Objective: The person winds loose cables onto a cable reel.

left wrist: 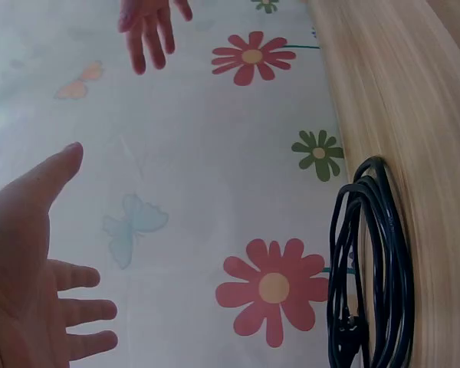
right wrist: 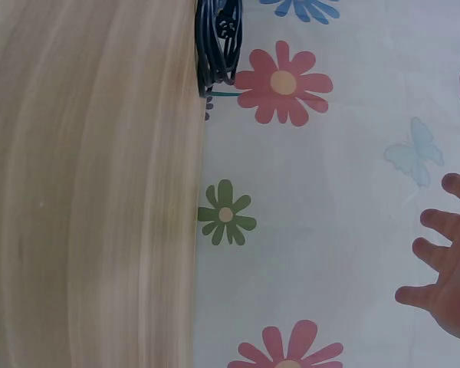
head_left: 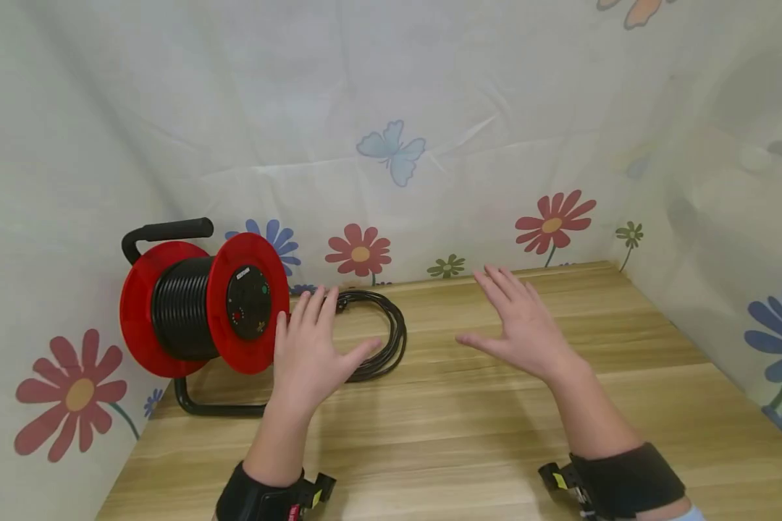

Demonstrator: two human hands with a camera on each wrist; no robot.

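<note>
Black wrist straps (head_left: pixel 625 477) are seen nearest the camera, one on each forearm, above the wooden table (head_left: pixel 469 434). At the left end of the table a cable reel (head_left: pixel 205 311) is placed: two red round flanges, black cable wound between them, a dark socket panel on the near flange, a black handle on top and a black tube stand below. Just to the right of the reel, a loose coil of black cable (head_left: pixel 378 336) is laid flat on the wood, close to the cloth backdrop (head_left: pixel 391 108), which is printed with flowers and butterflies. The left hand (head_left: pixel 309 354) is held flat with fingers spread, over the near edge of the coil and just beside the reel; nothing is grasped, and contact cannot be told. The right hand (head_left: pixel 524 325) is also spread and released, raised over bare table, well apart from the coil.
</note>
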